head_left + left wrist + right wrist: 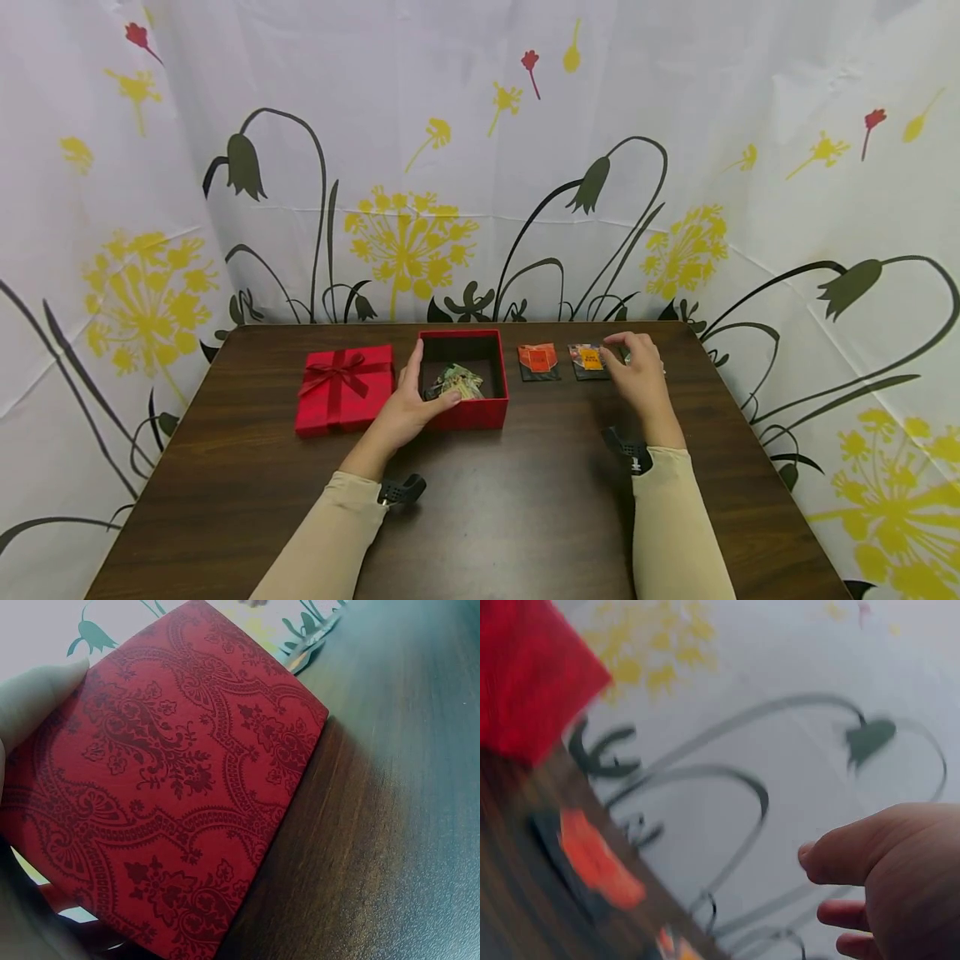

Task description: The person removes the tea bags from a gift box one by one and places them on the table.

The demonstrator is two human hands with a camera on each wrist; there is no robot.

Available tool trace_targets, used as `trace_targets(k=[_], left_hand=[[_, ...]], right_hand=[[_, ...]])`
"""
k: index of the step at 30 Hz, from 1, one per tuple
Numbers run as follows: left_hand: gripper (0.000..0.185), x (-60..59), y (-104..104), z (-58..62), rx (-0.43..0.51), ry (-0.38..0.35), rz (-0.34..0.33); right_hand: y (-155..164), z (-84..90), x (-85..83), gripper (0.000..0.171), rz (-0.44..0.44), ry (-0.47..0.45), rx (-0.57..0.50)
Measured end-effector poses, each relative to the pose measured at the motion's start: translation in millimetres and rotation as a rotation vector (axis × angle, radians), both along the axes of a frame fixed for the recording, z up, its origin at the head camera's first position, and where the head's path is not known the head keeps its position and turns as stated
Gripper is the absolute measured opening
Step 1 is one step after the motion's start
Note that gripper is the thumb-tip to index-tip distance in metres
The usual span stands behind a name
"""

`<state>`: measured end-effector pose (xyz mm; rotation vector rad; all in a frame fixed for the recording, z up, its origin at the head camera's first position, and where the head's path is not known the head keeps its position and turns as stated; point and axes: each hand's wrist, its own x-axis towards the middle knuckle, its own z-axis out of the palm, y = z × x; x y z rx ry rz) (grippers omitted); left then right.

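A red gift box [468, 414], its top uncovered, stands on the table with patterned red walls. My left hand [405, 412] grips its near left corner, thumb at the front rim and fingers along the left side. The box wall [172, 757] fills much of the left wrist view. Inside lie green and cream packets [459, 382], partly overlapping. My right hand [642, 379] hovers over the small packets at the right, thumb apart from the fingers, with nothing visible between them. Nearest is a dark packet with a yellow label [589, 360]; another item behind the hand is mostly hidden.
A red box lid [347, 387] with a ribbon bow lies left of the box. An orange and black packet [538, 362] lies just right of the box. The brown wooden table [517, 508] ends at a flower-printed curtain [480, 133].
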<state>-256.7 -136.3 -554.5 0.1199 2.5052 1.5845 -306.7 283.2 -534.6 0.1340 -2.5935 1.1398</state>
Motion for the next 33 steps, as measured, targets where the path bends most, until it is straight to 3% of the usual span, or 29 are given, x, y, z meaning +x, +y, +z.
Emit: trace_targets(k=[6, 10, 15, 19, 23, 28, 33], left_hand=[[0.119, 4.5, 3.1, -4.2, -0.023, -0.030, -0.006], [0.118, 4.5, 3.6, -4.0, -0.015, -0.012, 0.003], [0.120, 3.7, 5.1, -4.1, -0.009, -0.016, -0.006], [0.119, 1.7, 5.8, -3.9, 0.009, -0.010, 0.002], [0.120, -0.1, 4.6, -2.7, 0.015, -0.006, 0.014], [0.121, 0.3, 2.3, -0.5, 0.006, -0.011, 0.011], [0.124, 0.1, -0.6, -1.5, -0.014, -0.006, 0.008]], right_hand=[[-42.9, 22.0, 18.5, 0.013, 0.114, 0.117, -0.061], [-75.9, 37.8, 31.0, 0.013, 0.167, 0.096, -0.154], [-111.3, 51.5, 38.1, 0.021, 0.283, -0.068, -0.308], [-136.7, 60.0, 31.3, 0.026, 0.379, -0.255, -0.408], [-160.1, 67.7, 22.1, 0.023, 0.398, -0.395, -0.435], [-186.7, 73.5, 10.2, 0.022, 0.373, -0.505, -0.349], [-208.0, 76.5, -8.6, 0.024, 0.404, -0.620, -0.160]])
